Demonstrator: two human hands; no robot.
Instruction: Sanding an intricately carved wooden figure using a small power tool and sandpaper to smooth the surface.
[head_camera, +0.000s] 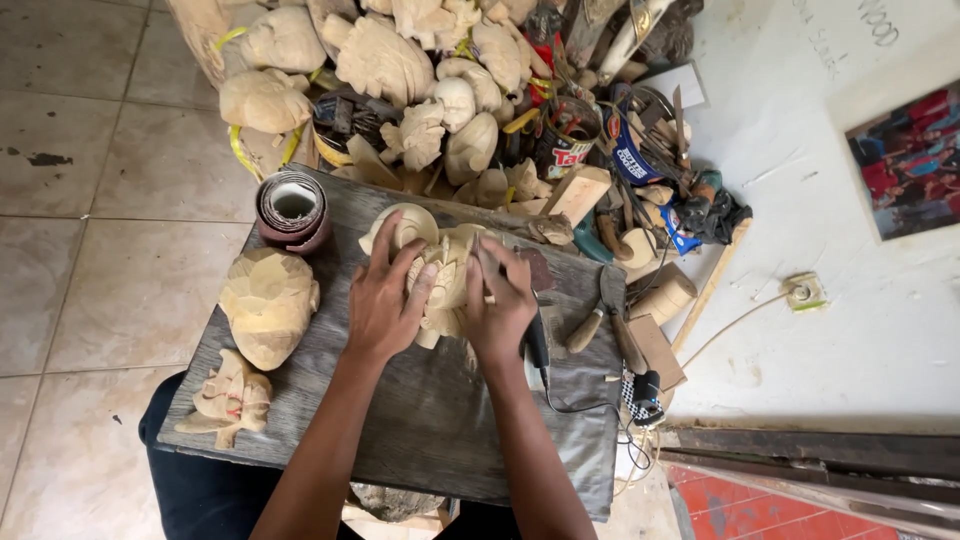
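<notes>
Head view: left hand (383, 300) is pressing flat, fingers spread, on the pale wooden carving (437, 270) at mid-desk (440, 410); right hand (497, 305) is closing around a small tool against it. Risk: tool slipping toward the bracing fingers; carving shifting under uneven pressure.

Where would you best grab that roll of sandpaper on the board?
Probably from above, across the roll's round outer wall. It stands on end at the board's far left corner, hollow core up, with free space on its left.
</notes>
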